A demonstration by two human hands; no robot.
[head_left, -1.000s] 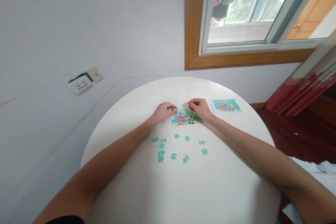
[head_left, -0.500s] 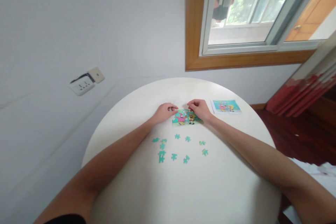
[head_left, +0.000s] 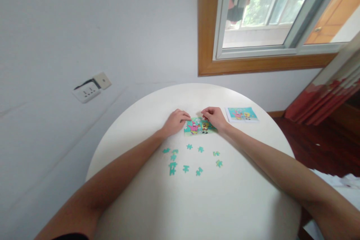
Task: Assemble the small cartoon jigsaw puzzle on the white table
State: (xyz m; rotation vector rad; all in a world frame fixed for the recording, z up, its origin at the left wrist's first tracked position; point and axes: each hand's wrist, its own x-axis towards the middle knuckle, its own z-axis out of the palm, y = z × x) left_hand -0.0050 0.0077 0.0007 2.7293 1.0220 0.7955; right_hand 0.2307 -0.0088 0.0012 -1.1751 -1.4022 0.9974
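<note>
A partly assembled jigsaw puzzle (head_left: 199,127) with pink and yellow cartoon figures lies flat on the white round table (head_left: 225,202). My left hand (head_left: 176,122) rests at its upper left corner, fingers stretched onto the edge. Over the puzzle's upper right side is my right hand (head_left: 214,115), thumb and fingers pinched together; anything between them is too small to make out. This hand and its wrist cover the puzzle's right end. Several loose teal puzzle pieces (head_left: 186,168) lie scattered nearer to me, some close together or overlapping on the left.
A reference picture (head_left: 242,114) showing similar figures lies to the right of my right hand. Beyond the table are a wall with a socket (head_left: 87,92) and a wood-framed window (head_left: 258,11). A red and white curtain (head_left: 312,101) hangs at the right.
My left hand's fingers have straightened and come down onto the puzzle's upper left edge, closing the gap seen between thumb and fingers. My right hand stays almost still in its pinch.
</note>
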